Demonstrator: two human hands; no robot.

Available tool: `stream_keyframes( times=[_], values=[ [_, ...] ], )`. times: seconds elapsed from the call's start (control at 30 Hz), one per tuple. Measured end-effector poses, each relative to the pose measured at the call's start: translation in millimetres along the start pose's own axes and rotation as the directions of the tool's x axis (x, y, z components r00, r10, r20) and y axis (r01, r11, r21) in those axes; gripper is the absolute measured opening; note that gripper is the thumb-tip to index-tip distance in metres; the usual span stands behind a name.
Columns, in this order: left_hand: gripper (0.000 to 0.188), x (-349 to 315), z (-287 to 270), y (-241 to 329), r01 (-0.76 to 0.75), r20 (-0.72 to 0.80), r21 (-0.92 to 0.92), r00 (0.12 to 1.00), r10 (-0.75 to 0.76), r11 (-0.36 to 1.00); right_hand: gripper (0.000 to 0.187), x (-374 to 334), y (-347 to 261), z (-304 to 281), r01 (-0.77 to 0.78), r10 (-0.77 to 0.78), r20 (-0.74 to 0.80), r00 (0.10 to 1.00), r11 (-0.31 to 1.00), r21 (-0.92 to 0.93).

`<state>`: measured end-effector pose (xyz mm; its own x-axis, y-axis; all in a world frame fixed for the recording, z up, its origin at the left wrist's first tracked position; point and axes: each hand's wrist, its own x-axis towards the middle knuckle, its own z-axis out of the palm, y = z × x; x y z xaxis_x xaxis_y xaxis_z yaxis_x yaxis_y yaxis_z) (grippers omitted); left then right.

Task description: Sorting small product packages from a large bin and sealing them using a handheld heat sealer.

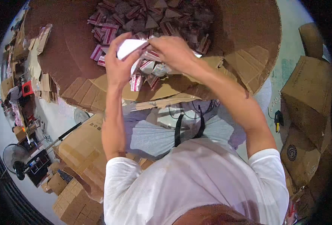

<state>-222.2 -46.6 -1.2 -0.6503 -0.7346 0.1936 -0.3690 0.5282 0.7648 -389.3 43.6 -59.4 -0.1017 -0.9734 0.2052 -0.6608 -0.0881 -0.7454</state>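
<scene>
My left hand (118, 69) grips a bright white wedge-shaped piece (130, 48) between thumb and fingers; glare washes out its top face. At the right end of this piece, my right hand (175, 54) has its fingertips pinched together on its edge. Below both hands lie several small wedge-shaped packages (148, 66) in clear wrap, with red and white striped sides. A larger heap of such wedges (151, 22) fills the far part of a big cardboard box (76, 56). What else the right fingers may cover is hidden.
Cardboard flaps (173, 87) fold inward along the box's near side. Large brown cartons (308, 90) stand at the right, beside a black and yellow tool (278, 120) on the floor. Another carton (81, 144) is at the left, with a fan (16, 157) farther out.
</scene>
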Motion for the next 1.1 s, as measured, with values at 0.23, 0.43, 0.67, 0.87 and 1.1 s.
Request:
stream_keyframes(
  times=[0.23,0.43,0.67,0.87,1.1],
  values=[
    [0.047,-13.3,48.2,-34.8,0.178,-0.462,-0.043,0.869,-0.177,0.983,0.016,4.4,-1.2,-16.6,-0.022,0.019,-0.192,0.981,1.000,-0.013],
    [0.047,16.8,47.9,-64.9,0.067,-0.018,0.610,0.997,-0.071,0.789,0.015,-12.3,-4.0,-5.8,0.059,-0.048,0.054,0.997,0.975,-0.214],
    [0.019,51.9,231.1,-120.1,0.021,0.001,0.897,0.999,-0.050,0.442,0.030,3.0,34.7,-18.4,-0.514,0.530,-0.188,0.827,0.848,0.128],
    [0.020,57.6,247.0,-140.3,-0.006,0.256,0.672,0.940,-0.225,0.740,0.040,13.7,61.8,-9.7,-0.589,0.671,-0.410,0.618,0.740,0.324],
    [0.027,36.6,225.6,-114.4,-0.061,0.221,0.617,0.970,-0.098,0.785,0.049,6.1,88.9,-8.8,-0.704,0.734,-0.307,0.606,0.674,0.224]
  ],
)
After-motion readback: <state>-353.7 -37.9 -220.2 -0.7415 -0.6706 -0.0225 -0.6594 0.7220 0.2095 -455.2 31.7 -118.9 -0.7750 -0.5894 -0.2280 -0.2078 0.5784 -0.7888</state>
